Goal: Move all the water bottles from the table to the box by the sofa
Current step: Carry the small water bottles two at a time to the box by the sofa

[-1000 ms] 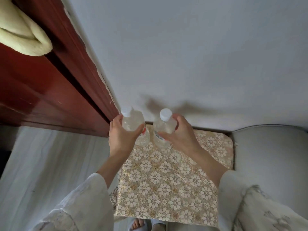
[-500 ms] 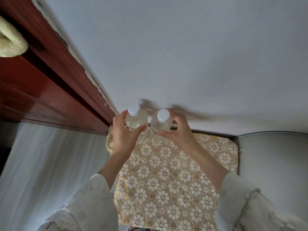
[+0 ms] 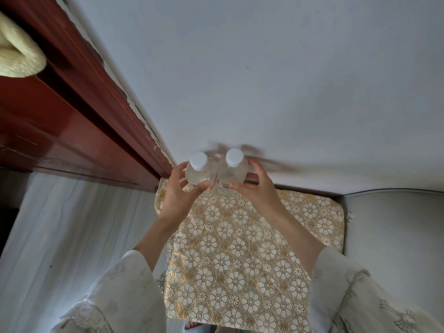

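Observation:
Two clear water bottles with white caps stand side by side at the far edge of the table (image 3: 240, 260), close to the wall. My left hand (image 3: 176, 200) curls its thumb and fingers round the left bottle (image 3: 200, 173). The right bottle (image 3: 231, 170) is gripped the same way by my right hand (image 3: 257, 193). The bottles touch each other. Their bases are hidden behind my fingers, so I cannot tell whether they rest on the cloth. No box is in view.
A gold floral cloth covers the table. A grey sofa (image 3: 396, 236) abuts the table's right side. A red wooden door frame (image 3: 72, 116) runs along the left, with a cream towel (image 3: 16, 56) hanging at top left. Pale floor (image 3: 60, 236) lies left of the table.
Both hands have carried the bottles away from me toward the wall and brought them together. My fingers now look looser round them.

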### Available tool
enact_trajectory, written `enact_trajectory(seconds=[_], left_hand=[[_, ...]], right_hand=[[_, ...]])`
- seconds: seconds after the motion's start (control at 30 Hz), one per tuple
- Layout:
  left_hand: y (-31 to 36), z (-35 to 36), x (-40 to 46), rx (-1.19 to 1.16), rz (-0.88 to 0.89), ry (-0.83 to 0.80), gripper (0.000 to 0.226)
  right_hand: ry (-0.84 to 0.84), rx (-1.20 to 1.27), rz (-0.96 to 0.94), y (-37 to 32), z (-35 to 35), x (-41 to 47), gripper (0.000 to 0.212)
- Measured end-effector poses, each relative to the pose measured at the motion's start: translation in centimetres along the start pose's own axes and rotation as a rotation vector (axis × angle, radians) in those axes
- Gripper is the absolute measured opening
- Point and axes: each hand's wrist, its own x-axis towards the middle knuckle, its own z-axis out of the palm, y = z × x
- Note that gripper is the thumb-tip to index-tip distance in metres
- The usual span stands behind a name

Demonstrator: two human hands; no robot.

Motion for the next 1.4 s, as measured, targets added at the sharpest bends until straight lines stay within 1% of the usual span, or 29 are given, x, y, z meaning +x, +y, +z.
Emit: enact_trajectory(seconds=[0.1,0.23,0.33,0.4,0.47,0.57,0.63,0.7,0.77,0.87,0.93,1.03,1.13,1.2,1.33,1.4], left_hand=[[-0.2,0.3,0.0,-0.122,-0.087,0.0,0.084],[0.0,2.0,0.4,-0.187,-0.096,0.126,0.084],[-0.3,2.9,0.3,-0.2,-0.077,0.165,0.079],[-0.4,2.8,0.3,-0.172,-0.089,0.148,0.08],[-0.1,2.1,0.3,-0.136,-0.115,0.109,0.086],[0.7,1.0,-0.4,-0.06,-0.158,0.051,0.092],[1.4,0.2,-1.7,0.012,-0.197,0.042,0.086],[2.6,-0.8,-3.7,0.092,-0.222,0.041,0.076],[4.1,-2.3,-6.4,0.143,-0.231,0.024,0.065],[6.6,-5.5,-11.2,0.178,-0.203,-0.022,0.053],[8.1,-8.3,-14.9,0.18,-0.179,-0.008,0.047],[9.7,-12.8,-20.9,0.148,-0.113,0.086,0.039],[10.3,-17.6,-27.4,0.079,-0.028,0.241,0.026],[10.4,-20.4,-31.9,0.042,0.012,0.351,0.018],[9.7,-24.4,-41.1,-0.045,0.026,0.643,0.018],[9.0,-25.3,-45.8,-0.152,0.023,0.818,0.015]], right_hand=[[-0.009,0.049,0.027,0.0,0.0,0.0,0.068],[-0.044,0.091,0.056,-0.1,-0.6,0.3,0.067],[-0.025,0.15,0.096,0.2,-0.3,-0.1,0.062],[-0.017,0.182,0.144,0.3,-0.1,-0.4,0.055],[-0.038,0.186,0.168,0.1,-0.2,-0.8,0.053],[-0.089,0.123,0.2,-0.8,-0.5,-1.9,0.062],[-0.09,0.02,0.241,-1.5,-0.7,-3.5,0.066],[-0.091,-0.074,0.266,-3.1,-0.9,-5.5,0.057],[-0.129,-0.136,0.263,-5.5,-0.6,-7.9,0.047],[-0.192,-0.24,0.164,-10.0,0.5,-11.9,0.039],[-0.234,-0.277,0.083,-13.1,1.8,-14.8,0.038],[-0.293,-0.286,-0.025,-17.6,4.2,-18.9,0.035],[-0.382,-0.315,-0.153,-21.0,7.5,-22.3,0.029],[-0.482,-0.351,-0.218,-22.7,10.0,-24.5,0.028],[-0.68,-0.375,-0.281,-25.6,14.8,-29.3,0.021],[-0.785,-0.392,-0.337,-26.4,16.8,-31.8,0.016]])
